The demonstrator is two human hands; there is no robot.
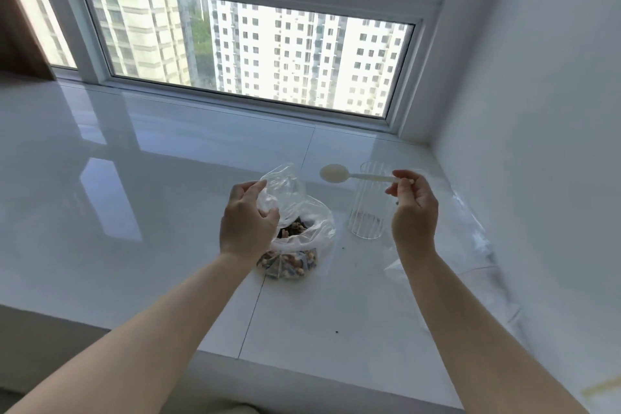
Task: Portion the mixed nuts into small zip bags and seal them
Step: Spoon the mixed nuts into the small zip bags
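Holding the nut bag (295, 245) mouth wide on the tabletop (134, 178), left hand (247, 222) grip pinches its plastic rim. Right hand (415, 208) grip pinches an empty white plastic spoon (356, 176) over the ribbed glass (368, 202). Step: scooping. Next, probably: dip spoon into nuts. Zip bags (470, 239) lie right.

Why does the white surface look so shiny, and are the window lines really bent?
Head view: daylight from the window mirrors off the glossy sill; the wide lens bows the frame; the clear glass and bag of nuts nearly vanish against the white.
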